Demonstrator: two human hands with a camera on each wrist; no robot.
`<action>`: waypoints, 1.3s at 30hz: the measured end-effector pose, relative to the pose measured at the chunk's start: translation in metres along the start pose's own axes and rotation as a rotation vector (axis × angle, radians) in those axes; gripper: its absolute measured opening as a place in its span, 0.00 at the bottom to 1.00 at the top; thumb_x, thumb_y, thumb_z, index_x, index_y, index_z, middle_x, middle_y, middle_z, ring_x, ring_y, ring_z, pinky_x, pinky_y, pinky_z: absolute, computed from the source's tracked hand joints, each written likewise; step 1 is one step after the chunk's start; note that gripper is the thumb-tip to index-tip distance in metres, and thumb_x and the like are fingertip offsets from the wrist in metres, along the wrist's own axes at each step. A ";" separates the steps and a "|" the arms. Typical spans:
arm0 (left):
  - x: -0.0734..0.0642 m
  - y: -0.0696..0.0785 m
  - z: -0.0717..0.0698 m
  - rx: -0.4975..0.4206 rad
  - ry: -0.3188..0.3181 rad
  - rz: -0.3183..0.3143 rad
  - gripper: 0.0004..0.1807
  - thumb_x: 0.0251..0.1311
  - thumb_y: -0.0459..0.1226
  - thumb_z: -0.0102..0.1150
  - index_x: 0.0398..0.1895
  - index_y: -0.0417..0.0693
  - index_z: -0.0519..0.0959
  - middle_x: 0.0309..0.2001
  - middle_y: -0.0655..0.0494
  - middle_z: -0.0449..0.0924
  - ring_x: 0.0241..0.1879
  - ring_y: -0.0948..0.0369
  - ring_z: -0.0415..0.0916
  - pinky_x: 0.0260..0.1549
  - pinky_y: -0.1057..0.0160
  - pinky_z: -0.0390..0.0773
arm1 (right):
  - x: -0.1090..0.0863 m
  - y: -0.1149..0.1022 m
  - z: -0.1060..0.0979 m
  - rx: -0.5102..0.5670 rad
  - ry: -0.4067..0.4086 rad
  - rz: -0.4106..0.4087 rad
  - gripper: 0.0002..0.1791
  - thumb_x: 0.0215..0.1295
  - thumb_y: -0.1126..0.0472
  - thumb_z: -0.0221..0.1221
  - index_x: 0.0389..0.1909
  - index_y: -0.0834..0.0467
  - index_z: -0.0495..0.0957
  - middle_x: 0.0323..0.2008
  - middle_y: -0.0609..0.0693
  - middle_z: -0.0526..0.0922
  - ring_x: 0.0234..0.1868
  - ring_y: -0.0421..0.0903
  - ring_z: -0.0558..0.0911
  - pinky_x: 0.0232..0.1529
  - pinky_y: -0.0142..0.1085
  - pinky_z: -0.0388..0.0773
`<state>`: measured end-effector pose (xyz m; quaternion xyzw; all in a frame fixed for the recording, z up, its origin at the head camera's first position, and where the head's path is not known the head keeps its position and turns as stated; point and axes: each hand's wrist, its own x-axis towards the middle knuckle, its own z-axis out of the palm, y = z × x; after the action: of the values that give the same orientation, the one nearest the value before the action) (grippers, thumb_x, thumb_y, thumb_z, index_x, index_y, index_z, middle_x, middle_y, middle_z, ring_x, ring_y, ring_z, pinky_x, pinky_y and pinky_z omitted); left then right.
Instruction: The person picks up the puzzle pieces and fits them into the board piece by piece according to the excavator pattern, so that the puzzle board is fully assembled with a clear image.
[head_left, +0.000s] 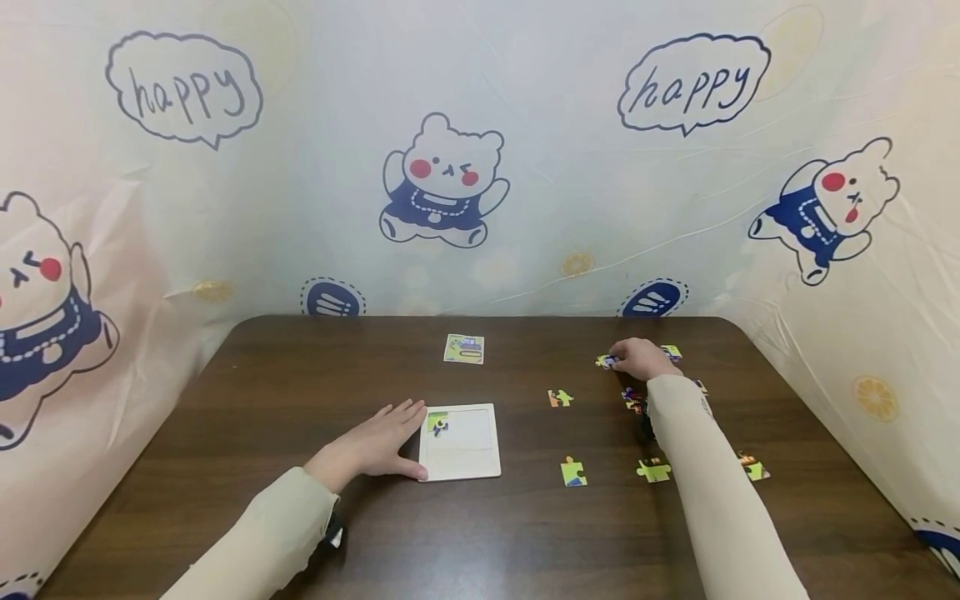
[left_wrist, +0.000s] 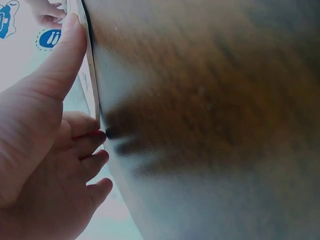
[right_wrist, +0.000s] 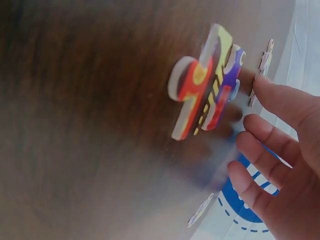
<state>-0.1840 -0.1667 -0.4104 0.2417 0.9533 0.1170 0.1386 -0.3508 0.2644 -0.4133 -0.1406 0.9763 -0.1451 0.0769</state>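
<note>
My left hand [head_left: 378, 442] rests at the left edge of a white square puzzle tray [head_left: 459, 477], fingers fairly straight at its upper corner and thumb [left_wrist: 67, 60] on its lower one. One green puzzle piece [head_left: 437, 422] lies in the tray's upper left corner. At the far right of the table my right hand [head_left: 643, 360] reaches to a puzzle piece [head_left: 605, 362], its fingertips at the piece's right side. In the right wrist view a gap shows between thumb [right_wrist: 280, 97] and fingers. Under that wrist lies a red, yellow and purple piece [right_wrist: 202, 87].
Several loose pieces lie about the right side, among them an orange-green one [head_left: 559, 398], a green-blue one [head_left: 573, 472], a green one [head_left: 654, 471] and one at the far right [head_left: 753, 467]. A small picture card [head_left: 464, 349] lies behind the tray. A printed curtain [head_left: 562, 208] surrounds the brown table [head_left: 247, 417].
</note>
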 end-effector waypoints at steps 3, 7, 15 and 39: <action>0.000 -0.001 0.000 0.000 0.006 0.008 0.54 0.46 0.59 0.62 0.67 0.32 0.55 0.69 0.40 0.50 0.68 0.47 0.43 0.64 0.48 0.45 | -0.002 -0.002 0.000 0.001 0.009 0.012 0.14 0.60 0.62 0.60 0.45 0.63 0.78 0.41 0.60 0.79 0.37 0.52 0.76 0.44 0.50 0.72; 0.000 0.000 0.000 -0.005 0.006 0.006 0.54 0.46 0.59 0.63 0.67 0.32 0.55 0.69 0.40 0.50 0.68 0.47 0.43 0.64 0.48 0.45 | -0.003 -0.001 -0.001 -0.003 0.007 0.002 0.12 0.59 0.61 0.61 0.42 0.63 0.78 0.38 0.58 0.79 0.35 0.51 0.75 0.40 0.49 0.73; 0.000 0.000 0.001 -0.003 0.004 0.000 0.54 0.46 0.59 0.63 0.67 0.33 0.55 0.69 0.40 0.49 0.68 0.47 0.43 0.64 0.48 0.45 | -0.001 -0.009 0.000 0.018 0.046 -0.046 0.11 0.59 0.59 0.62 0.39 0.62 0.78 0.39 0.58 0.79 0.39 0.53 0.76 0.44 0.51 0.72; -0.001 0.000 0.001 0.007 0.006 -0.016 0.54 0.45 0.60 0.62 0.67 0.34 0.55 0.69 0.41 0.50 0.68 0.47 0.43 0.64 0.49 0.46 | -0.022 -0.150 0.009 0.013 0.132 -0.318 0.13 0.55 0.54 0.66 0.37 0.58 0.78 0.33 0.47 0.78 0.32 0.42 0.76 0.37 0.37 0.76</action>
<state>-0.1829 -0.1669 -0.4110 0.2339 0.9561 0.1131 0.1357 -0.2903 0.1314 -0.3734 -0.2831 0.9437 -0.1708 -0.0106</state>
